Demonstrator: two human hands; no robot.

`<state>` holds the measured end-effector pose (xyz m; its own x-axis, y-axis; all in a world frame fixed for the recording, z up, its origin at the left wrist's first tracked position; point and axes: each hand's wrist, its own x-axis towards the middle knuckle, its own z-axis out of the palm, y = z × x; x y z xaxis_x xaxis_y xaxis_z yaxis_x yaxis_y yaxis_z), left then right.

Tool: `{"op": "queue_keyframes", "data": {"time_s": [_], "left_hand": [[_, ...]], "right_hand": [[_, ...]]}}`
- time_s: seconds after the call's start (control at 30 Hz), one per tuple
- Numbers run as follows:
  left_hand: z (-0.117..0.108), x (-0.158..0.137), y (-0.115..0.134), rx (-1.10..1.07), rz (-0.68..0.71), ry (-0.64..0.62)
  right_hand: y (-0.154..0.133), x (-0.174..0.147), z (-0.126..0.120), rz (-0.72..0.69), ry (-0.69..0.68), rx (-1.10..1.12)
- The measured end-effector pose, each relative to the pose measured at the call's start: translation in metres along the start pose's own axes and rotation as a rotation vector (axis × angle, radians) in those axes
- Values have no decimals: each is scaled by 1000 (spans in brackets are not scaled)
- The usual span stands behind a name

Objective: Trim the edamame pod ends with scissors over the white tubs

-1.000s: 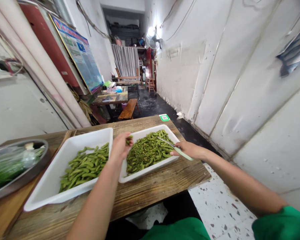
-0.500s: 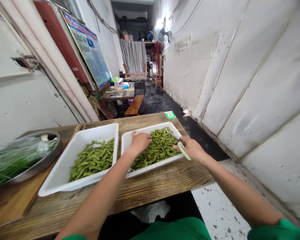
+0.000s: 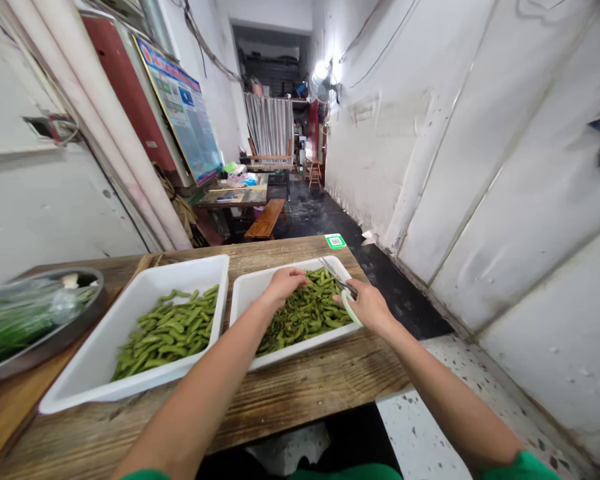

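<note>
My right hand (image 3: 371,307) grips scissors (image 3: 349,308) with pale green handles, their blades pointing away over the far right corner of the right white tray (image 3: 242,291). Green edamame pods (image 3: 313,319) fill most of that tray, with small dark bits among them. Over the same pods is my left hand (image 3: 284,285), its thumb and fingertips pinched together. Whatever sits in that pinch is too small to make out. On the left, a second white tray (image 3: 135,288) holds more edamame pods (image 3: 173,333), heaped toward its right side.
The trays stand on a wooden table (image 3: 330,373). At the left is a metal basin (image 3: 45,341) with green stalks and plastic bags, beside a wooden board (image 3: 17,420). A QR card (image 3: 335,241) lies at the far edge. Beyond are a bench (image 3: 266,219) and another table (image 3: 235,195).
The view has shifted slightly, so the trays sit a little lower and further left. My left hand's fingers have drawn together just above the pods. The scissors stay in my right hand.
</note>
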<state>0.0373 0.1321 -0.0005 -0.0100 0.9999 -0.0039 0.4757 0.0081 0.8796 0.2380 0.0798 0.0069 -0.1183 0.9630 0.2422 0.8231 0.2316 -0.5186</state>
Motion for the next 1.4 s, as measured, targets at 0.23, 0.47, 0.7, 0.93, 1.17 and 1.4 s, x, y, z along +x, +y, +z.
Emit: {"op": "queue_keyframes", "data": {"time_s": [0.23,0.47,0.7,0.93,1.17,1.4], "left_hand": [[-23,-34,-6,-947,-225,-149],[-32,-32,-10,-1000,-150,111],[-27,-30,-14,-857,-197,159],[-25,-32,-13,-730,-212,42],[-24,-36,-9,-686,-218,5],[-23,-37,-10,-672,-186,-28]], "right_hand": [[-28,23,31,-174,-26,373],[-28,25,57,-98,-308,593],[-45,18,36,26,-576,761],[-53,11,31,121,-634,765],[-49,14,22,112,-686,692],[-42,15,18,68,-709,639]]}}
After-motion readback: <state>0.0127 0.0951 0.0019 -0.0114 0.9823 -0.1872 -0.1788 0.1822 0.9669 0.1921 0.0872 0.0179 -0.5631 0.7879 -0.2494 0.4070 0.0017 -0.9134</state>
